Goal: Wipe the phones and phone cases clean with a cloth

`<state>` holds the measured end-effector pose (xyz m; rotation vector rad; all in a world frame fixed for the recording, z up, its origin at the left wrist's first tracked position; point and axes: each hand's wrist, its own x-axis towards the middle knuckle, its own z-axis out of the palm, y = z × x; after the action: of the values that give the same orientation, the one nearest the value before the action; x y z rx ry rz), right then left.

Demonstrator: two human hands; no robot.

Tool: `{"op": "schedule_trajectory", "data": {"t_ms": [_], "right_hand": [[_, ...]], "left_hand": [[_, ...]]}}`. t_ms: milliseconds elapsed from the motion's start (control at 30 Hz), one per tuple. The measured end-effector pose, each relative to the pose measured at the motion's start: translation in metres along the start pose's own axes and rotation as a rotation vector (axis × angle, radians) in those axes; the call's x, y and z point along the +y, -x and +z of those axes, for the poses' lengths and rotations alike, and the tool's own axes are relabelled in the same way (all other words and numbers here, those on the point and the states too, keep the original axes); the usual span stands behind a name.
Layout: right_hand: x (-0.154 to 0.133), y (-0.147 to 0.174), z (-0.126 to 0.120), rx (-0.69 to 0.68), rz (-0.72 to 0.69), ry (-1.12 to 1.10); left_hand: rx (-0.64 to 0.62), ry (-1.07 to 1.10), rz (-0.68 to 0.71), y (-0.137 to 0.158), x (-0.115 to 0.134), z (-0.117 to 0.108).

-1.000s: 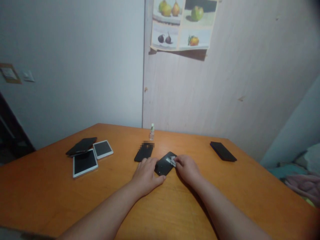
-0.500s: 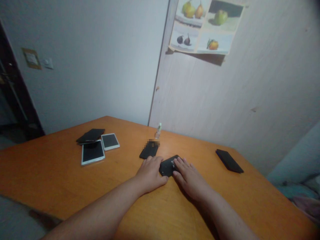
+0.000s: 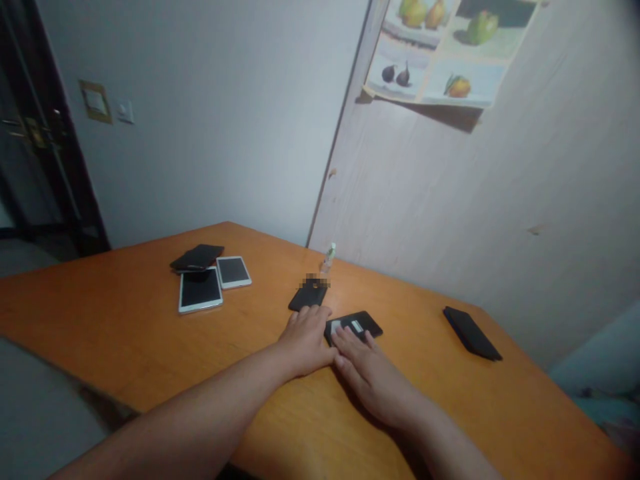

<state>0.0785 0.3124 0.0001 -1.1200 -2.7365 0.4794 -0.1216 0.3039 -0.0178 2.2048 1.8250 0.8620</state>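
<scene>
A black phone (image 3: pixel 369 323) lies flat on the table with its back up, and a white label shows on it. My left hand (image 3: pixel 305 343) grips its left end, the thumb at the near side and the fingers at the far side. Across the near left part of the phone lies my right hand (image 3: pixel 370 370), open, its fingers stretched out on the surface. A small pale patch shows by its fingertips; I cannot tell what it is. Just beyond my left hand rests another black phone (image 3: pixel 306 297), its top end blurred out.
Behind the phones stands a small clear bottle (image 3: pixel 329 259). To the left lie a larger white tablet (image 3: pixel 200 291), a smaller one (image 3: pixel 233 272) and a black case (image 3: pixel 199 257). A black folded case (image 3: pixel 471 332) lies near the right edge of the wooden table (image 3: pixel 265 420).
My right hand has slid left and nearer along the phone, uncovering its right end and label. The view has turned slightly left. My left hand stays at the phone's left end.
</scene>
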Motion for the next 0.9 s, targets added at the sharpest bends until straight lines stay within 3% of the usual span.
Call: {"op": "schedule_trajectory", "data": {"t_ms": [67, 200, 267, 467, 533, 633, 700, 900], "right_hand": [[0.001, -0.002, -0.001, -0.006, -0.023, -0.025], [0.031, -0.007, -0.005, 0.123, 0.279, 0.085], [0.037, -0.007, -0.005, 0.155, 0.337, 0.111], [0.014, -0.008, 0.004, 0.042, 0.046, -0.047], [0.022, -0.010, 0.002, 0.081, 0.126, -0.005], [0.042, -0.013, -0.002, 0.172, 0.357, 0.100], [0.045, -0.013, -0.003, 0.181, 0.398, 0.123], [0.004, -0.015, 0.007, 0.023, 0.051, -0.032]], "left_hand": [[-0.013, 0.013, -0.006, 0.000, 0.001, -0.001], [-0.020, 0.037, -0.016, -0.001, 0.003, -0.002], [-0.018, 0.048, -0.011, -0.001, 0.003, -0.002], [-0.021, 0.092, 0.041, 0.001, 0.003, -0.003], [-0.030, 0.090, 0.039, 0.002, 0.004, -0.003], [-0.049, 0.090, 0.033, 0.001, 0.005, -0.004], [-0.059, 0.096, 0.044, 0.001, 0.006, -0.004], [-0.064, 0.101, 0.039, 0.003, 0.006, -0.004]]}}
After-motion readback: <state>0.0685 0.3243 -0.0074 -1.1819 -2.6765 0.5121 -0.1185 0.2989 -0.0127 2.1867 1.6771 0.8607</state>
